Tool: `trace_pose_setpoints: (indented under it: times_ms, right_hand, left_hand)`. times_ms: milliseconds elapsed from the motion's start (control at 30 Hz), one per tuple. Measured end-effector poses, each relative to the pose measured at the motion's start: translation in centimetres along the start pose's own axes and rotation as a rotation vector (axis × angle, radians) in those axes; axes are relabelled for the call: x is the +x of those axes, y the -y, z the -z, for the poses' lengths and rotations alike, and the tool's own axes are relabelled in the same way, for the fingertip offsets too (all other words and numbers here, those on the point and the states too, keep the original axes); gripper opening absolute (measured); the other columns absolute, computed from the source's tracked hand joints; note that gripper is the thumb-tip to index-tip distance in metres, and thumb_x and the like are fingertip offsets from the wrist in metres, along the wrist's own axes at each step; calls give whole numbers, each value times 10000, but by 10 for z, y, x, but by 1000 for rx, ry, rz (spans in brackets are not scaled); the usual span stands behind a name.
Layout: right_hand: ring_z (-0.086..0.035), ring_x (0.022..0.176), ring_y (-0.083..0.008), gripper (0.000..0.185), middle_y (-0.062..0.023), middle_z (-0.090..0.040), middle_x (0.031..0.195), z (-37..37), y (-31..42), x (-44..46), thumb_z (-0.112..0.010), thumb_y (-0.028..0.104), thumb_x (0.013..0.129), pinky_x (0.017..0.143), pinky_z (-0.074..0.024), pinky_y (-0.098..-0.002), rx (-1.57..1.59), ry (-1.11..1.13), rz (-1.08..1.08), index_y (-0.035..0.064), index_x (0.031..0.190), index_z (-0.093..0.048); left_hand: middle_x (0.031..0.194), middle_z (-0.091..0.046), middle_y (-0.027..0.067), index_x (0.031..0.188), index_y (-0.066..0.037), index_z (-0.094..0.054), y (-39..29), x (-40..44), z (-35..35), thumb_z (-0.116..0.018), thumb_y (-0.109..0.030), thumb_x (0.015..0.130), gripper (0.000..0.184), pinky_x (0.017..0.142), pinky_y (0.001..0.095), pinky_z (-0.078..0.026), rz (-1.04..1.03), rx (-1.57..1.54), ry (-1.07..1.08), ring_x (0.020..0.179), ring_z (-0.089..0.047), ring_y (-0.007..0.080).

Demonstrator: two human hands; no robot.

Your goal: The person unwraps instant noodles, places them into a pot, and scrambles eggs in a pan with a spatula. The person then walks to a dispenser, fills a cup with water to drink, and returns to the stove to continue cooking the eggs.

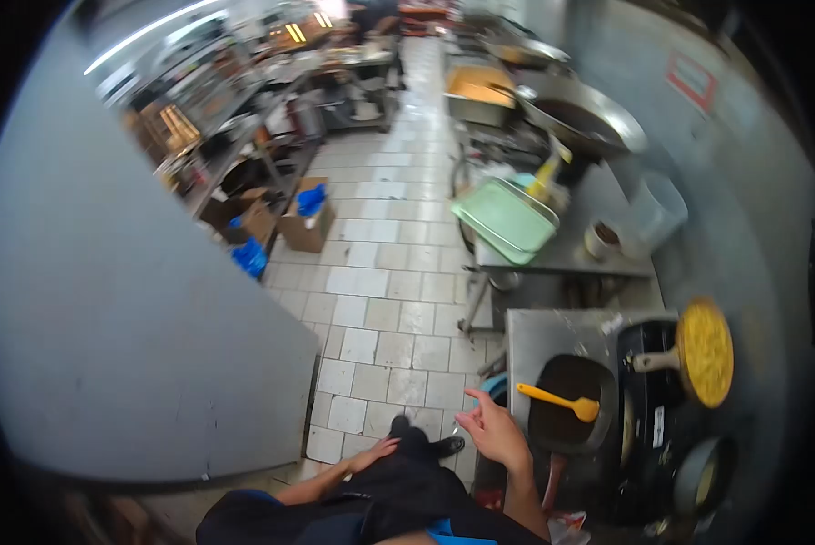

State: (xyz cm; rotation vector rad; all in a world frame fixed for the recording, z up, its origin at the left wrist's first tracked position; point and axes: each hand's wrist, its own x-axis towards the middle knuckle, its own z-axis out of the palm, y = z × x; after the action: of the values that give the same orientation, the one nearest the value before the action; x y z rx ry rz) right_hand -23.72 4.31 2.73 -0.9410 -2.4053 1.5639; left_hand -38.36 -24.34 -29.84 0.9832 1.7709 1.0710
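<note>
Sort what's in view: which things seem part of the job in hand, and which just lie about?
Likely the job's:
- square pan, nearest the right hand
- spatula in it
- perhaps the yellow food

Probably just lying about:
- green tray
- cardboard box
- clear tub

The spoon [560,401] hides a bit of the pan [557,431]. The sign [692,82] is too blurry to read, the label [659,426] too small. The bottom edge cuts off the clothes [362,513].

Two bare hands: one left hand [373,452], one right hand [496,431]. One orange-yellow spatula [553,397], one square black pan [553,438], one pale-handled round pan [658,361] of yellow food [705,352], one translucent cylindrical plastic bucket [659,209].
</note>
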Motion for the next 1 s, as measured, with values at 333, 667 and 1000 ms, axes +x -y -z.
trace_pose_setpoints:
  times_ms: [333,667,1000]
  right_hand:
    - [-614,658,-212,476,-107,-652,771,-249,57,13,-625,313,894,637,-484,-342,-214,703,555,39,1261,-497]
    - [-667,766,-221,238,-56,-679,820,-365,-189,-125,-651,217,719,660,-514,-358,-566,1436,441,59,896,-672]
    - [-673,806,-181,233,-102,-682,873,-680,-121,-147,-663,243,757,690,-523,-333,-1051,1140,15,62,904,-664]
  left_hand:
    - [1077,-642,172,1227,-76,-556,88,-395,-151,-536,-297,866,424,837,410,-488,995,-705,-691,1022,-613,277]
    - [1284,-518,160,1218,-59,-524,78,-704,-116,-765,69,660,621,678,345,-588,921,-789,-1781,1141,-567,318]
    - [1037,-665,190,1012,38,-632,203,-847,100,-687,-453,812,533,755,378,-528,989,-226,-1668,899,-660,330]
